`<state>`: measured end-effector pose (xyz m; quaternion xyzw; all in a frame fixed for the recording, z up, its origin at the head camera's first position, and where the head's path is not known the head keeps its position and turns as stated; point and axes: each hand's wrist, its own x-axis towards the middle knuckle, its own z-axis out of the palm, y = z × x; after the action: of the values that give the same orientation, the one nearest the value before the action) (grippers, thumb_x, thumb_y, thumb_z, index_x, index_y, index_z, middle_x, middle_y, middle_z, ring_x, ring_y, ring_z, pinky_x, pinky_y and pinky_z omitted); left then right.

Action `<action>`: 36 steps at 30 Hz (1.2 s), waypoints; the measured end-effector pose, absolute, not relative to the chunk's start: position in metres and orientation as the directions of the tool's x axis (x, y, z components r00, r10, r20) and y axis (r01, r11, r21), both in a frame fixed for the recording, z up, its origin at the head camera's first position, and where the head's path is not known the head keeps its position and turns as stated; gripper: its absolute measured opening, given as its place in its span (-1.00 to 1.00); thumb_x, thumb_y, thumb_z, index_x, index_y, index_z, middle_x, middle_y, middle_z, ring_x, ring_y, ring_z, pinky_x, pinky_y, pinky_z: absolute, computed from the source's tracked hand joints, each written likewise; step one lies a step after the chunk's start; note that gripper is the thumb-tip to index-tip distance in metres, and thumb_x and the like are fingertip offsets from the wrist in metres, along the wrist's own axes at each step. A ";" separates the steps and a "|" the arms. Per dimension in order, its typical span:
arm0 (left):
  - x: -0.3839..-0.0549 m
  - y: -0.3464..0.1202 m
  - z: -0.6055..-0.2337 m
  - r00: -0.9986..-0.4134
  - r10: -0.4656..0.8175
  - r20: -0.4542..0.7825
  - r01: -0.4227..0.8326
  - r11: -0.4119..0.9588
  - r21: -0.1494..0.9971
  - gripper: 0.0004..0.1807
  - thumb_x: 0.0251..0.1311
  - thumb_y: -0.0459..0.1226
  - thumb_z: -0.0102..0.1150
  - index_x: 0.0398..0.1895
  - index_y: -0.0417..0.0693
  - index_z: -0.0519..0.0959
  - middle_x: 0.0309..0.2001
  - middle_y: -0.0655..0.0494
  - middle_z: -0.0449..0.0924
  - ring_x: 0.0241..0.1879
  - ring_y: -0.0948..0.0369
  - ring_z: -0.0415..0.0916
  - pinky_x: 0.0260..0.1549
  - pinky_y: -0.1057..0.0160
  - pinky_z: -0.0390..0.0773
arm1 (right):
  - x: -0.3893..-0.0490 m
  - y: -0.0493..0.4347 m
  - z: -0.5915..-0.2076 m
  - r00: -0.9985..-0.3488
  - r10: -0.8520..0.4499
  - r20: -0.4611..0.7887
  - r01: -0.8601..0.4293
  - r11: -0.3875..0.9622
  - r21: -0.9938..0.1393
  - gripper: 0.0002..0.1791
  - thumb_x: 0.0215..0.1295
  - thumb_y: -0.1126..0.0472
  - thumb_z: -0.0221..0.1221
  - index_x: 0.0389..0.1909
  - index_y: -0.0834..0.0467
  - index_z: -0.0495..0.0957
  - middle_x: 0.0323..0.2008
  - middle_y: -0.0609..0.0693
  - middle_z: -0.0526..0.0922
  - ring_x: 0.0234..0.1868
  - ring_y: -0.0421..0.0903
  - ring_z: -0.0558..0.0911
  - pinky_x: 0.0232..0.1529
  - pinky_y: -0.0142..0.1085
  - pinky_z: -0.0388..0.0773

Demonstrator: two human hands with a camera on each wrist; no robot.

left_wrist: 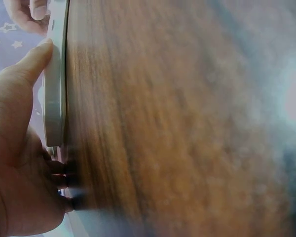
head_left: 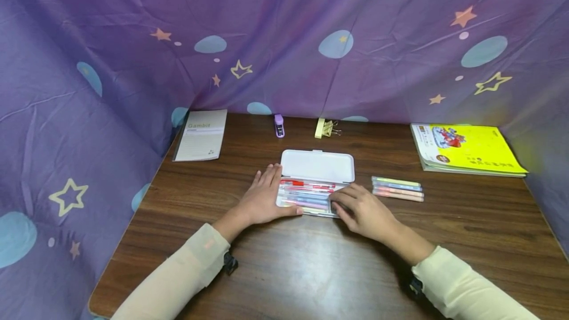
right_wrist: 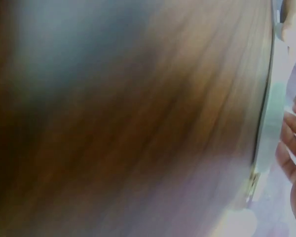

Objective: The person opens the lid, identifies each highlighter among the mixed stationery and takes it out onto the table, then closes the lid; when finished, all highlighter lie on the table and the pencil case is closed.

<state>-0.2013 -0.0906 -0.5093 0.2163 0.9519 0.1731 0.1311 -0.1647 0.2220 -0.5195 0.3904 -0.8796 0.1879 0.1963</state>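
Table: Dark wood grain runs beneath your forearms, a bright glare on its near half.
Left hand: Your fingers spread nearly straight at the case's left end, thumb laid along the near edge, steadying rather than clenching. Brace with light, even pressure; a hard push would likely slide the case.
Right hand: Your fingers bend loosely over the case's right end; whether the tips pinch anything, you cannot be told, as they are hidden. Work there appears to be in hand. Dip the fingertips from above and spare the rim, since leaning on it could tip the case or jostle its contents.
Pencil case: White, shallow and rounded at the corners, it sits between your hands at mid-table, opened flat.
Pens: Slim barrels lie side by side across the tray, red at the far side, then clear, bluish and pinkish, pale yellow nearest you.
Markers: Yellow, blue and peach-pink sticks lie in a row just beyond your right hand, apart from the case.
Lid: Plain white, hinged back away from you.
Far edge: Yellow books at right, a notebook at left, with binder clips and a purple stapler between.
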 end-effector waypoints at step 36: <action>-0.201 -0.091 -0.508 -0.868 0.453 -0.206 0.356 0.854 0.379 0.50 0.24 0.60 0.16 0.84 -0.22 -0.25 0.84 -0.22 -0.24 0.85 -0.08 -0.32 0.82 -0.13 -0.25 | -0.181 0.190 -0.501 -0.817 -0.465 0.342 -0.577 0.652 -0.492 -0.87 0.28 0.40 0.51 -0.17 0.21 0.86 -0.29 -0.03 0.76 -0.31 -0.17 0.69 -0.28 -0.24 0.71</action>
<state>-0.2010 -0.0908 -0.5078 0.2123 0.9519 0.1668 0.1452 -0.1811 0.1905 -0.5015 0.2881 -0.9040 0.3019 0.0929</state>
